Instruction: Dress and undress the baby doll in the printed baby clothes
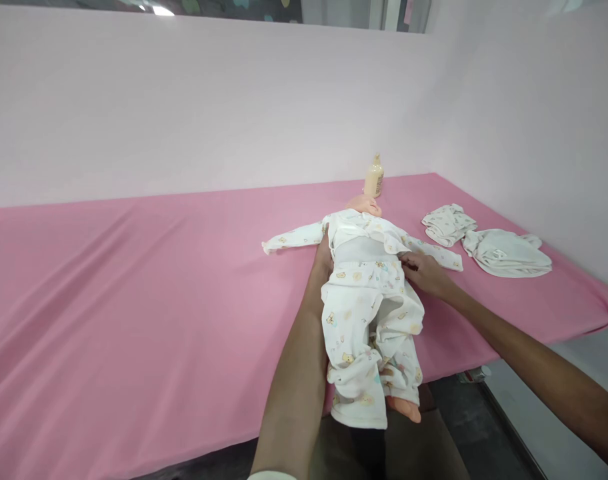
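A baby doll (365, 204) lies on its back on the pink sheet (134, 287), head away from me, legs hanging over the near edge. It wears a white printed shirt (354, 230) and matching trousers (369, 320). My left hand (324, 257) is tucked against the doll's left side at the waist, with the fingers hidden under the clothing. My right hand (421, 272) pinches the trousers' waistband at the doll's other side, fingers closed on the cloth. One bare foot (407, 410) sticks out of a trouser leg.
A cream bottle (374, 177) stands behind the doll's head near the wall. Small white mittens or socks (448, 224) and a white cap (507, 253) lie to the right on the sheet. The table's right end is close to them.
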A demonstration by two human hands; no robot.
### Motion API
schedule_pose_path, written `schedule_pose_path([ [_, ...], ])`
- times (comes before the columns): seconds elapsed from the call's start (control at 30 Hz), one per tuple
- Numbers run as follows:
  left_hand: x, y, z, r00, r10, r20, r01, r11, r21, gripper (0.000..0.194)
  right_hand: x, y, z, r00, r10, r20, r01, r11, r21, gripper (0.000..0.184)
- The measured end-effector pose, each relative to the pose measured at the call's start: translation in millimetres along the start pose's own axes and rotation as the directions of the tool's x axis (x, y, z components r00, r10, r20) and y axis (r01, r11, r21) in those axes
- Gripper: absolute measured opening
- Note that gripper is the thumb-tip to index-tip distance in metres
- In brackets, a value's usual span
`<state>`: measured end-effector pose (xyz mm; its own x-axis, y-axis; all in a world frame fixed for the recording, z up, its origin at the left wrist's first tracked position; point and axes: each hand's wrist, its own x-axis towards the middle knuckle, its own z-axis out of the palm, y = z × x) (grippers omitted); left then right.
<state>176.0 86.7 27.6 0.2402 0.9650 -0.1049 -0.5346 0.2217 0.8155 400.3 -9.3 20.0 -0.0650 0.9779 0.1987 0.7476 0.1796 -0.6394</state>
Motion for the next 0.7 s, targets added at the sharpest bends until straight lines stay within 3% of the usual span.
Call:
schedule_pose_path([
  [0.2, 18.2, -14.8, -11.6, 0.993, -0.116, 0.018, 0.117, 0.991, -0.072, 0.056, 8.9, 5.8, 6.7, 0.999, 0.050, -0.011, -0.049, 0.998, 0.030, 0.022],
  [0.37, 18.6, -14.4, -10.9, 0.997, -0.079, -0.009, 0.078, 0.993, -0.087, 0.045, 6.3, 5.2, 8.8, 0.999, -0.007, 0.045, 0.005, 0.999, 0.046, 0.020],
  [0.57, -1.9, -1.2, 3.0, 0.990, -0.090, -0.107, 0.094, 0.995, 0.032, 0.030, 1.0, 1.8, 9.7, 0.971, 0.067, 0.232, -0.140, 0.939, 0.313, 0.025],
  [0.7, -14.8, 12.0, 14.0, 0.991, -0.059, -0.119, 0.068, 0.995, 0.078, 0.030, -2.4, -3.6, 12.1, 0.960, 0.132, 0.246, -0.235, 0.855, 0.463, 0.027],
])
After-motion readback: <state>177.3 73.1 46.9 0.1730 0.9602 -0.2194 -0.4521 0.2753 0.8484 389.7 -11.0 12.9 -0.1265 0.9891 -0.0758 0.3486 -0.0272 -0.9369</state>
